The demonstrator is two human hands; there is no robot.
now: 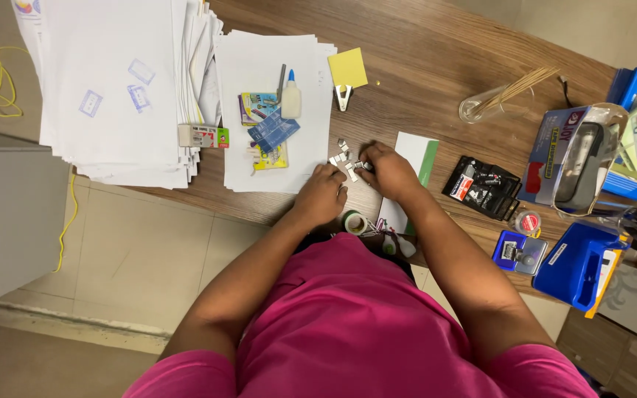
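My left hand (321, 193) rests knuckles-up on the wooden table (436, 66), its fingers curled at the edge of a white paper stack (274, 66). My right hand (388, 171) lies just to its right, its fingertips pinched on a small silver metal piece (363, 166). Several small silver metal pieces (342, 151) lie scattered on the wood just beyond both hands. Whether the left fingers hold one of them is hidden.
A big pile of stamped papers (112, 81), a glue bottle (291, 96), a staple remover (343, 96), yellow sticky notes (347, 68), a tape roll (354, 222), a black packet (483, 186), a boxed stapler (573, 155), blue trays (580, 265) and a jar of sticks (506, 92) crowd the table.
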